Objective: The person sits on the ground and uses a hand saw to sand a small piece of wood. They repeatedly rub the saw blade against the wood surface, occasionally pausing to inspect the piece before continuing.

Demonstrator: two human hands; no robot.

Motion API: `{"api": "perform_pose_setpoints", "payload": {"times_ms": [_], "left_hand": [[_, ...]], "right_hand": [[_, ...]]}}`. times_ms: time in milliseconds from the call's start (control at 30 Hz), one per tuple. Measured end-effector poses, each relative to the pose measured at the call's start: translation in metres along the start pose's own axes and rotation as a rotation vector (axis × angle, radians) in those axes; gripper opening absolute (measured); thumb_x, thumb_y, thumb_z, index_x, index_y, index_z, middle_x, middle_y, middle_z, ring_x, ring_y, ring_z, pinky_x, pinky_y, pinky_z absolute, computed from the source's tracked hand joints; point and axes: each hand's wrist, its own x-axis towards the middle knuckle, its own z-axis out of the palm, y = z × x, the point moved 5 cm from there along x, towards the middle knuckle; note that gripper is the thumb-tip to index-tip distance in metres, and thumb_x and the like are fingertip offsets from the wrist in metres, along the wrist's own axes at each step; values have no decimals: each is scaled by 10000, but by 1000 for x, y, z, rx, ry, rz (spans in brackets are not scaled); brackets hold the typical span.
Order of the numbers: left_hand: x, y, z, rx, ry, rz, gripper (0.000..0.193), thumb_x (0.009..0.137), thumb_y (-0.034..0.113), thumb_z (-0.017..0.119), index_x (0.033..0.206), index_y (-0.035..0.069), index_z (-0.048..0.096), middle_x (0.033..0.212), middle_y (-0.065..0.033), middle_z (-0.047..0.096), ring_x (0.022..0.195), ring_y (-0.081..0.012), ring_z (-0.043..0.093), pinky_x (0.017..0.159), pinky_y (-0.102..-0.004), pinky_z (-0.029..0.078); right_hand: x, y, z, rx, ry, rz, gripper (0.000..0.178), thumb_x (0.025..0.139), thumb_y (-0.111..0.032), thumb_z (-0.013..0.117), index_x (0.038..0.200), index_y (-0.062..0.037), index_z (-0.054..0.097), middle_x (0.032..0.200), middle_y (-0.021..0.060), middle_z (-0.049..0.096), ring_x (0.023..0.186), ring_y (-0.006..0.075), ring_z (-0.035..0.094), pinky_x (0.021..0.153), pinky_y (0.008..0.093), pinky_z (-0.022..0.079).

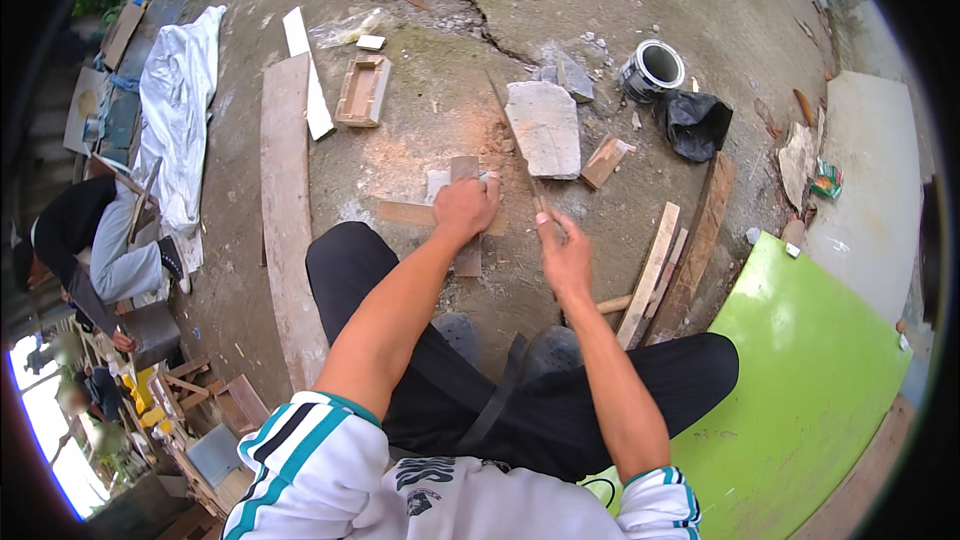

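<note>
My left hand (467, 206) presses down, fingers curled, on a short wooden board (466, 262) that stands out in front of and behind it. Crossing beneath is another flat wood strip (405, 212), with a small whitish piece beside the fingers. My right hand (567, 258) is closed round the handle of a long, narrow, machete-like blade (512, 130). The blade points away from me, along the left edge of a pale flat stone slab (545, 130). Reddish dust lies on the concrete around the blade and boards.
Left of me lie a long plank (286, 200), a white strip (307, 70) and a small wooden box (364, 90). An open can (657, 68), black bag (695, 125) and wood lengths (700, 240) are rightward, near a green panel (800, 350). Another person (85, 230) sits far left.
</note>
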Motion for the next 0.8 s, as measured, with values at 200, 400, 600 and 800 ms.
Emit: {"api": "perform_pose_setpoints", "payload": {"times_ms": [200, 400, 600, 800], "left_hand": [[-6, 2, -9, 2, 113, -85, 593, 978, 551, 482, 824, 73, 796, 803, -232, 723, 790, -418, 720, 722, -482, 566], [-6, 2, -6, 16, 169, -124, 596, 981, 552, 475, 849, 68, 797, 815, -243, 722, 806, -428, 718, 758, -499, 558], [-10, -3, -7, -47, 185, -170, 659, 1013, 578, 410, 886, 54, 790, 839, -258, 717, 848, -456, 705, 795, -524, 536], [-9, -9, -6, -6, 171, -121, 662, 1018, 572, 400, 917, 44, 787, 892, -263, 722, 879, -457, 702, 828, -527, 529]], "right_hand": [[-54, 14, 10, 199, 10, 116, 585, 979, -454, 646, 1347, 0, 633, 1238, 258, 691, 1119, 332, 685, 975, 382, 499], [-38, 26, 18, 244, 25, 13, 557, 985, -393, 654, 1381, -4, 612, 1065, 139, 631, 967, 224, 597, 845, 334, 448], [-36, 43, 43, 233, 70, -88, 541, 972, -357, 686, 1378, -5, 622, 709, -4, 612, 611, 58, 483, 566, 264, 397], [-43, 34, 49, 246, -42, -14, 549, 968, -390, 654, 1346, 9, 635, 1248, 267, 686, 1218, 358, 650, 1017, 374, 485]]}}
